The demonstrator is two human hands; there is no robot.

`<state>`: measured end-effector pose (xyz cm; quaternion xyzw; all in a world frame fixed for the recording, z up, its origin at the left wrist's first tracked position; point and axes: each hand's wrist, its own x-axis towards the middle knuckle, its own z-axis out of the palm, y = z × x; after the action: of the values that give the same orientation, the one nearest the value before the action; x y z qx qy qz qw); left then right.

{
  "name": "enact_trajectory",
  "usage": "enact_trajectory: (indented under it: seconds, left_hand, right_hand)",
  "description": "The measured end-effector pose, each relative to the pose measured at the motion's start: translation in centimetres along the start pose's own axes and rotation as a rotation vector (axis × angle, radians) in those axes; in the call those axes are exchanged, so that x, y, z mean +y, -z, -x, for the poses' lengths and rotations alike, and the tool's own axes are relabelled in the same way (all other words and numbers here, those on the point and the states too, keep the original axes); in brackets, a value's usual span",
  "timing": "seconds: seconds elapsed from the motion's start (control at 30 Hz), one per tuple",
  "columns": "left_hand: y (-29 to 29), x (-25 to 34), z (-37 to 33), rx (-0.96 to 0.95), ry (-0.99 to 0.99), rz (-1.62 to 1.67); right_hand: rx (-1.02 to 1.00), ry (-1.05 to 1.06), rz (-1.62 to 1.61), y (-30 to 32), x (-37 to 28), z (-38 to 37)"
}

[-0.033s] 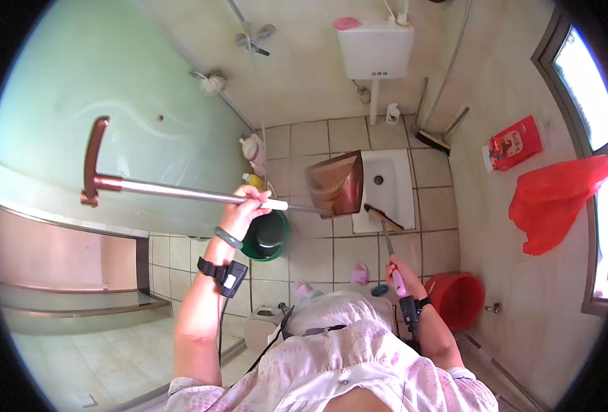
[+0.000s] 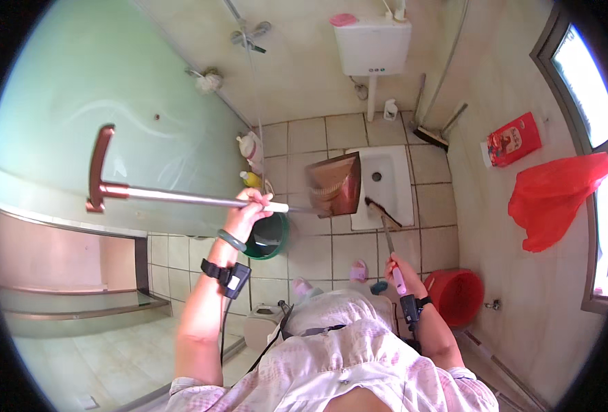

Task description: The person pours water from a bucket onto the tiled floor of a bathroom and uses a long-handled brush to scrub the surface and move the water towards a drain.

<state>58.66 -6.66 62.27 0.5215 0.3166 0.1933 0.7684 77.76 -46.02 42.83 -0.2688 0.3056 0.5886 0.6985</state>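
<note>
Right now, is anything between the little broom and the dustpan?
Nothing visible. The small broom in the right hand has its head right beside the brown dustpan, held by the left hand over the squat toilet.

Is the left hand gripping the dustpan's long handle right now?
Touching: the head view shows the left hand with fingers wrapped around the dustpan's metal handle.
</note>
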Motion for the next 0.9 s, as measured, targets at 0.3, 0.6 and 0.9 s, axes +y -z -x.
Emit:
enact_trajectory:
  seconds: [0.3,0.6,0.9]
  left_hand:
    - [1.6,-19.1,-2.9,0.077,0.171,-0.174]
    - [2.0,-34.6,-11.2,0.126,0.304,-0.141]
    - [4.6,-44.9,-11.5,0.234,0.217,-0.401]
  right_hand:
    - [0.202,-0.133,0.067,1.3,2.3,1.8]
    - [0.311,-0.092,0.529,4.8,7.7,2.0]
    - [0.314,-0.154,1.432,9.3,9.3,-1.2]
